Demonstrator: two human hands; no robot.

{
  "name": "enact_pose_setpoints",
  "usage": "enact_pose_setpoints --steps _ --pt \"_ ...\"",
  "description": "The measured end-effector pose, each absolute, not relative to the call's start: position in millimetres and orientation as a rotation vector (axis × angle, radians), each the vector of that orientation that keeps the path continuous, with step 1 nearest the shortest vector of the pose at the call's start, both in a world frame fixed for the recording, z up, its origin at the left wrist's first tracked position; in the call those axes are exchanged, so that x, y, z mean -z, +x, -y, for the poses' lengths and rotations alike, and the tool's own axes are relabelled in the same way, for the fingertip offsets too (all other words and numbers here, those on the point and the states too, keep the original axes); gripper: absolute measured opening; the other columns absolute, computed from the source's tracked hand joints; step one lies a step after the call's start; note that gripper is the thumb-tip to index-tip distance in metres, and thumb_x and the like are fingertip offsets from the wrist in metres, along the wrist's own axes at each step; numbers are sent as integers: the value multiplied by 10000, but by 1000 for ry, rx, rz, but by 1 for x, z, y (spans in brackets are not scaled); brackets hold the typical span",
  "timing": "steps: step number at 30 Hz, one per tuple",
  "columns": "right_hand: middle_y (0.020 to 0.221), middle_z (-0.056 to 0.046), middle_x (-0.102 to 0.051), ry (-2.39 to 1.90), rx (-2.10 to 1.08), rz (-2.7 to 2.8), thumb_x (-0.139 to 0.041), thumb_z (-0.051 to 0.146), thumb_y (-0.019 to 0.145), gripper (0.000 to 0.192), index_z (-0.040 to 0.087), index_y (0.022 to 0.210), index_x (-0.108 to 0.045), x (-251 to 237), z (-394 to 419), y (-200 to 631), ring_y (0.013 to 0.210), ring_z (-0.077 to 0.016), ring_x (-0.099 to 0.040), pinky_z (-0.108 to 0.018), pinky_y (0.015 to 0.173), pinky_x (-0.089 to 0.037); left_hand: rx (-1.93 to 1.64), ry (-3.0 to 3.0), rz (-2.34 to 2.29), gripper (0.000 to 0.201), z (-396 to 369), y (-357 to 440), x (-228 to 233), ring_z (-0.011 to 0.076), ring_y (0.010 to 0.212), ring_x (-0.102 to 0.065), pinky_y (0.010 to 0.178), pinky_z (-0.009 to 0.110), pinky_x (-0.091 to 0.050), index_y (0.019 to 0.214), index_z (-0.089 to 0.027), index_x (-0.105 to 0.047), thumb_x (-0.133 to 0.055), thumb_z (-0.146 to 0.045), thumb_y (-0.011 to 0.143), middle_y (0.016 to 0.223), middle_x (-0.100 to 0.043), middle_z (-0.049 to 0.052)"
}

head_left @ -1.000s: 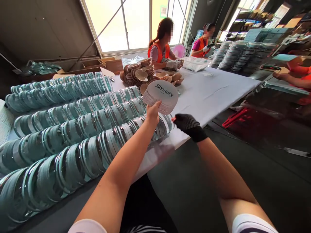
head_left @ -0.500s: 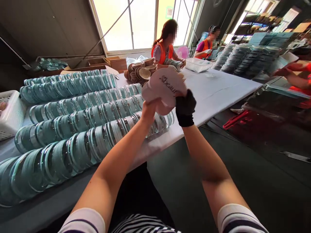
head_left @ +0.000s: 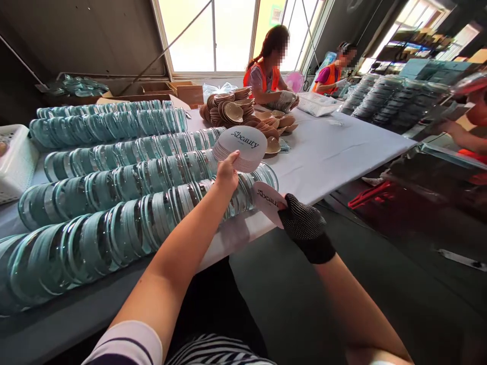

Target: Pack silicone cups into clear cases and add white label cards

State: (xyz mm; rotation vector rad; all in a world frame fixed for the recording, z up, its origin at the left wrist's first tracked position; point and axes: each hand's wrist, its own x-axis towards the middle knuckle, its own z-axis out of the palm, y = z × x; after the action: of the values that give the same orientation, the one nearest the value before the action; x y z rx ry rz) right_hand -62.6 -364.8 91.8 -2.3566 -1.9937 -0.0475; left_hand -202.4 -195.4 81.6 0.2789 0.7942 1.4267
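My bare left hand (head_left: pixel 227 172) grips a fanned stack of round white cards (head_left: pixel 243 144), its thumb on top; the upper card reads "beauty". Lower and to the right, my right hand (head_left: pixel 304 223), in a black dotted glove, pinches a single card (head_left: pixel 266 200) with the same lettering. That card is tilted and apart from the stack. Beneath and behind both hands lies the near row of clear round containers (head_left: pixel 125 233), nested on their sides. Past the stack sits a heap of brown, shell-like bowls (head_left: pixel 232 112).
More container rows (head_left: pixel 106 126) cover the left of the white table (head_left: pixel 323 157). A white basket (head_left: pixel 317 104) stands near a co-worker in an orange vest (head_left: pixel 266 81). Another perforated basket (head_left: pixel 17 157) is at far left. Stacked containers (head_left: pixel 395 99) stand at back right.
My right hand has drawn away from the stack, down and to the right, with one card. The stack in my left hand has turned flatter, and the brown bowls behind are more exposed.
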Motion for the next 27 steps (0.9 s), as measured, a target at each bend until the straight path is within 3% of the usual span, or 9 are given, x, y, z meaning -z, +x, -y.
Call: enact_pose_setpoints --steps 6,14,20,23,27 --pt "904 -119 -731 -2323 -190 2179 -312 433 1003 402 158 1217 -514 -91 316 -71 765 -231 -690 -269 560 -297 -1459 328 -782 260 200 -203 -83 208 1125 -658 1051 350 -481 988 -144 -700 -639 -4 778 975 -760 48" --pt "958 -103 -731 -2149 -110 2122 -313 342 1000 340 173 1100 -590 -71 302 -67 819 -210 -677 -274 598 -318 -1424 356 -774 284 199 -203 -79 249 1165 -638 1073 400 -468 996 -153 -712 -694 -20 746 1001 -757 60" --pt "973 -123 -732 -2129 -252 2168 -296 341 1006 379 191 1041 -642 -44 304 -79 856 -212 -675 -267 648 -367 -1419 349 -792 388 204 -204 -81 261 1192 -626 1086 417 -461 1096 -160 -692 -718 -32 731 1083 -747 70" --pt "919 -127 -718 -2064 -684 2042 -368 311 968 293 177 1048 -615 -43 307 -77 762 -185 -653 -257 631 -395 -1426 388 -800 426 204 -203 -80 249 1192 -626 1094 424 -451 1165 -171 -663 -685 -29 764 1118 -738 67" --pt "689 16 -600 -1666 -1445 1635 -308 329 948 371 193 1260 -455 -42 299 -72 474 -113 -479 -222 482 -367 -1457 423 -814 416 206 -200 -80 233 1175 -636 1092 417 -450 1175 -162 -652 -665 -32 780 1138 -730 69"
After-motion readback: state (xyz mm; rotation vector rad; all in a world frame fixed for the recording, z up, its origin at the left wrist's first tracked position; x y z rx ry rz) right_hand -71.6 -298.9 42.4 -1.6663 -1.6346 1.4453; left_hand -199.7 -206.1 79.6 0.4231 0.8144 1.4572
